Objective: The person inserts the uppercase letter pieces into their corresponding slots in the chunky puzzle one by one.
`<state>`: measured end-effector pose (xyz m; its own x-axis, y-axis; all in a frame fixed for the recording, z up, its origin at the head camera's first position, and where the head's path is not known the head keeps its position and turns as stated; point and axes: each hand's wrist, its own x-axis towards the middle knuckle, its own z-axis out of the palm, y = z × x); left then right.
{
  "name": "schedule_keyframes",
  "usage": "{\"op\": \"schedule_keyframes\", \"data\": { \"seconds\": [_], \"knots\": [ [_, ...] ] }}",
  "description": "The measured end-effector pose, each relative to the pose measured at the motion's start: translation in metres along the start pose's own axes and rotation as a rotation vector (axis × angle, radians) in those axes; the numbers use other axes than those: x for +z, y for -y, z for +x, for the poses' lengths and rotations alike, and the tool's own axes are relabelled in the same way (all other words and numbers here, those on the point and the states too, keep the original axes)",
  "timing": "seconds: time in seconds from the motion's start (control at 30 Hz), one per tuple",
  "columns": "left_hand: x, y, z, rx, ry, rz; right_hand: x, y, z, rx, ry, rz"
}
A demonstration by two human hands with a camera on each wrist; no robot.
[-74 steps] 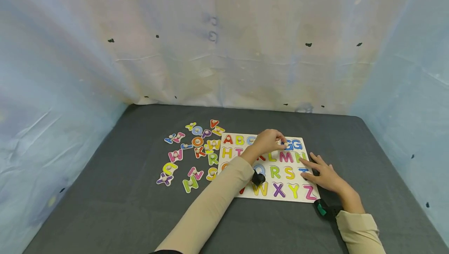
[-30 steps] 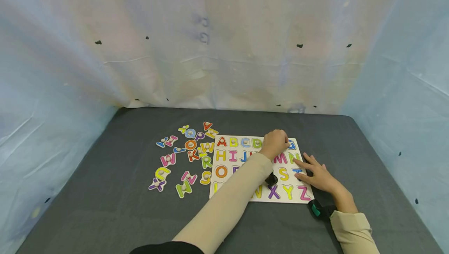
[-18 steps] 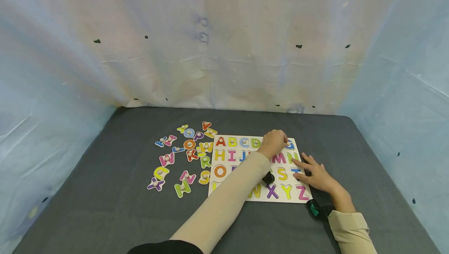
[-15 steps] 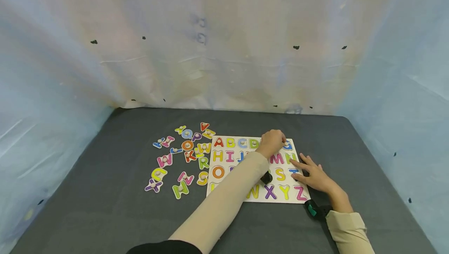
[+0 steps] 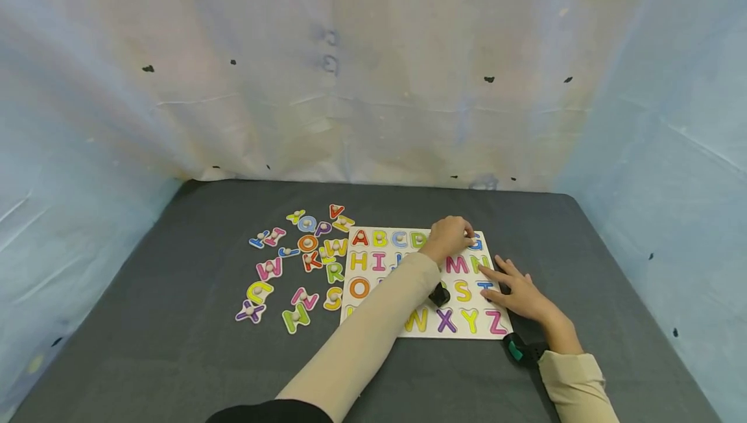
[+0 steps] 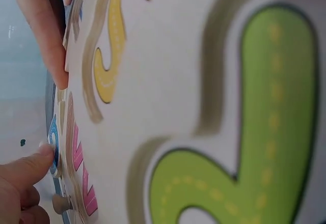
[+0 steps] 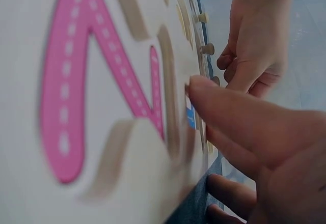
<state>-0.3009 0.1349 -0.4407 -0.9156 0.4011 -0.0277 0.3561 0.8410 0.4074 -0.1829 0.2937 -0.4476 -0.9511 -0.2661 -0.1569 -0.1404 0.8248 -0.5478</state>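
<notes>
A white wooden alphabet board [image 5: 432, 332] lies on the table with printed letter recesses. At its upper right, my left hand [image 5: 448, 238] holds a blue knobbed letter G [image 5: 476, 242] at its recess. In the left wrist view the left thumb [image 6: 35, 163] touches the blue letter [image 6: 54, 137], while the other fingers curl below. Knobbed A [image 5: 360, 239], B [image 5: 380, 238], C and D pieces sit in the top row; the left hand hides the spots beside them. My right hand [image 5: 522, 292] rests with spread fingers on the board's right edge, near N and T.
Several loose knobbed letters lie left of the board, among them a green R [image 5: 335, 272], yellow S [image 5: 333, 298], orange O [image 5: 307, 243] and purple X [image 5: 251, 311]. The dark grey table [image 5: 175, 358] is bounded by a pale curtain [image 5: 373, 85].
About 2.5 seconds ago the blue G stood left of its printed recess; now it lies over it. The left hand shifted slightly right over the board. The right hand stays at the edge.
</notes>
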Motion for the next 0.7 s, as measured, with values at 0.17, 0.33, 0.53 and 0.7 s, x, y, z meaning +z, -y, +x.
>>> {"op": "schedule_keyframes", "data": {
  "seconds": [0.17,0.33,0.53,0.7],
  "knots": [
    [0.0,0.001,0.001,0.006,0.017,0.015,0.0,0.0,0.001,0.008,0.002,0.0],
    [-0.003,0.0,-0.001,-0.007,0.008,0.035,0.0,0.002,0.002,-0.002,0.001,0.004],
    [-0.009,0.0,-0.005,-0.058,0.017,0.005,0.0,0.002,0.002,-0.008,0.004,-0.005],
    [-0.025,0.002,-0.014,-0.004,-0.012,-0.094,0.0,-0.001,0.001,-0.009,-0.006,-0.02]
  ]
}}
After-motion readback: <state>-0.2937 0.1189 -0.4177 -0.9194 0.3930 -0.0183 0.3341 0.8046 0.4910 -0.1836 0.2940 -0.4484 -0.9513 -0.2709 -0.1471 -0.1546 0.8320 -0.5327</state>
